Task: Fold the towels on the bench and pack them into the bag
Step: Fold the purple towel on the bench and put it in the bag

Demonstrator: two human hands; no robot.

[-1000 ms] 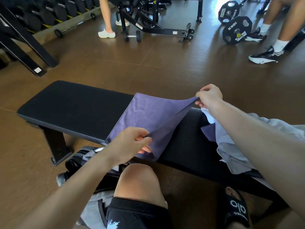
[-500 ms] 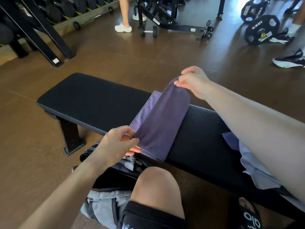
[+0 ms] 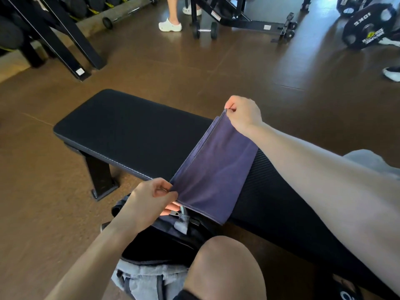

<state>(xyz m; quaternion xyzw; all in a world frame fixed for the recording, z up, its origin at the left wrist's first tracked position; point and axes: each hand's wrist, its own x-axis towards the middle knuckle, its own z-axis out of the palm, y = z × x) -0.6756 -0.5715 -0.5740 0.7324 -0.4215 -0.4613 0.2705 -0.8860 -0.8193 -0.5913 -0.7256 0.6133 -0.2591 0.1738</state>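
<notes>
Standing at far left beyond the counter (image 3: 134, 135): black rack legs (image 3: 71, 46) on the brown floor, well apart from its left end. Left hand (image 3: 149, 200) pinches the near corner of the purple towel (image 3: 213, 169), thumb on top, fingers curled beneath, just off the counter's near edge. Below that hand, the dark bag (image 3: 164, 241) sits on the floor against the near edge, mouth open, partly hidden by the forearm and a bare knee (image 3: 227, 267). Towel is folded to a narrow strip, stretched taut across the counter's width from near edge to far edge. Right hand (image 3: 243, 113) grips the far corner, fingers clenched around it, above the far edge. Right forearm blocks most of the pale cloth (image 3: 368, 161) at the counter's right end. Beyond the far edge: a dumbbell (image 3: 204, 30), weight plate (image 3: 368, 29).
</notes>
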